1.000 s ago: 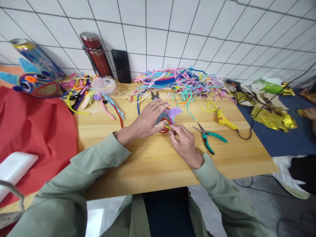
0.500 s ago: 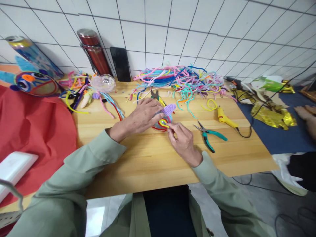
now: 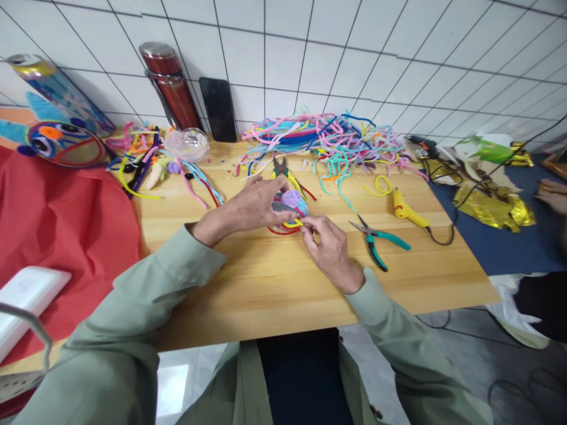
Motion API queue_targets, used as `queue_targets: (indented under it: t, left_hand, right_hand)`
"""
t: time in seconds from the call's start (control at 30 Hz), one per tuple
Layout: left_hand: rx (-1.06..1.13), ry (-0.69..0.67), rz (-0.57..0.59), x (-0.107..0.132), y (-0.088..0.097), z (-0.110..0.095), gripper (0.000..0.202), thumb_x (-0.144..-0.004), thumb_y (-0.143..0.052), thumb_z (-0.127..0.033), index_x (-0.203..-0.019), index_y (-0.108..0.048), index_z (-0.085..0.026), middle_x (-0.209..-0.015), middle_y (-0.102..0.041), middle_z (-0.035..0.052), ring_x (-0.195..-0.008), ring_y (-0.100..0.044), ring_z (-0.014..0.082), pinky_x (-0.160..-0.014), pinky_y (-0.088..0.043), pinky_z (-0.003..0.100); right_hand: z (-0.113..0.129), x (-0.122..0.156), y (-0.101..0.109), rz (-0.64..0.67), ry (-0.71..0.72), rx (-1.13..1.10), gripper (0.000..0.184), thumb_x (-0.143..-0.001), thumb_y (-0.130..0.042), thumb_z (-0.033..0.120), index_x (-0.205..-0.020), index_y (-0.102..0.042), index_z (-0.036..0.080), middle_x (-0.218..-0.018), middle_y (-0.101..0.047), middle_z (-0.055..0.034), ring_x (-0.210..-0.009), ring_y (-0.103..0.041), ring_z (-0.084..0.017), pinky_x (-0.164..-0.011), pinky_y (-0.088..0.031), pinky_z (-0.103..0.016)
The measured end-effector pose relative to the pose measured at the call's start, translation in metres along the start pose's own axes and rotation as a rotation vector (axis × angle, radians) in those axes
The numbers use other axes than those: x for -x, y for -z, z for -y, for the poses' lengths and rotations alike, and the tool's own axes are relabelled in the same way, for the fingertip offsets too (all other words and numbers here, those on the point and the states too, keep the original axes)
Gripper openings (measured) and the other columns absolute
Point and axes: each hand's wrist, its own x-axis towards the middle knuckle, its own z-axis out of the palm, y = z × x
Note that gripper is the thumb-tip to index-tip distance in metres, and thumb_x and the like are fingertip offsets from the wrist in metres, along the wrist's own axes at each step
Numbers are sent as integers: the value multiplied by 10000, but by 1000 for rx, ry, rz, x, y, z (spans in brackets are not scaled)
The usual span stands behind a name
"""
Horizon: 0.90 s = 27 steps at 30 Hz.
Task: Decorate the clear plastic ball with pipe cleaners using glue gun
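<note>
On the wooden table [image 3: 274, 283] my left hand [image 3: 250, 203] is closed round a small craft piece [image 3: 290, 206] made of pipe cleaners, with a purple top, a blue-grey body and a red loop beneath. My right hand [image 3: 325, 245] pinches a yellow pipe cleaner end [image 3: 296, 223] at the front of that piece. Both hands meet at the table's middle. What lies under my left palm is hidden.
A heap of coloured pipe cleaners [image 3: 319, 141] lies at the back. Teal pliers [image 3: 376, 239] and a yellow glue gun [image 3: 407, 212] rest right of my hands. Red flask [image 3: 170, 85], black phone [image 3: 218, 109], red cloth [image 3: 53, 236] stand left. Another person's hand [image 3: 551, 195] shows far right.
My left hand has turned and tilted the craft piece, so its purple top now faces up. My right fingers stay pinched on the yellow strand. The view has shifted slightly.
</note>
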Motion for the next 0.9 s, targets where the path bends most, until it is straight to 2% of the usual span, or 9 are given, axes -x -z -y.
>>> queue_targets:
  t: [0.07, 0.13, 0.23, 0.5, 0.9]
  left_hand:
    - [29, 41, 16, 0, 1, 0, 396, -887, -885, -518, -1112, -688, -258, -929, -735, 18, -877, -692, 278, -930, -539, 414]
    - [39, 74, 9, 0, 3, -1, 396, -867, -893, -500, -1087, -671, -258, -909, -719, 14, -814, -662, 254, -819, -503, 368]
    - [27, 109, 29, 0, 7, -7, 397, -875, -870, -503, -1093, -655, -250, -930, -725, 24, -785, -634, 237, -757, -452, 342]
    - [-88, 208, 149, 0, 16, -21, 499, -949, -762, -537, -1309, -642, -213, -1159, -789, 96, -949, -723, 278, -817, -487, 351]
    - [-138, 258, 234, -1, 21, -27, 550, -993, -693, -643, -1345, -635, -224, -1211, -826, 118, -1075, -803, 349, -876, -552, 388]
  right_hand:
    - [-1, -1, -1, -18, 4, -25, 196, -1104, -636, 99, -1140, -735, 264, -982, -828, -42, -854, -782, -208, -777, -617, -349]
    - [0, -2, -1, -28, 13, -31, 189, -1106, -638, 91, -1101, -717, 263, -969, -820, -37, -862, -779, -201, -780, -614, -338]
    - [0, -3, -2, -30, 11, -54, 191, -1108, -639, 87, -1121, -713, 262, -1013, -829, -43, -906, -792, -200, -790, -626, -334]
    - [-2, -1, -7, -49, 8, -103, 248, -1086, -665, 84, -1223, -721, 283, -1106, -839, -58, -964, -809, -225, -802, -658, -368]
    - [-1, -3, -5, -69, 53, -24, 286, -1086, -643, 48, -1232, -760, 265, -1063, -850, -65, -986, -833, -236, -851, -675, -371]
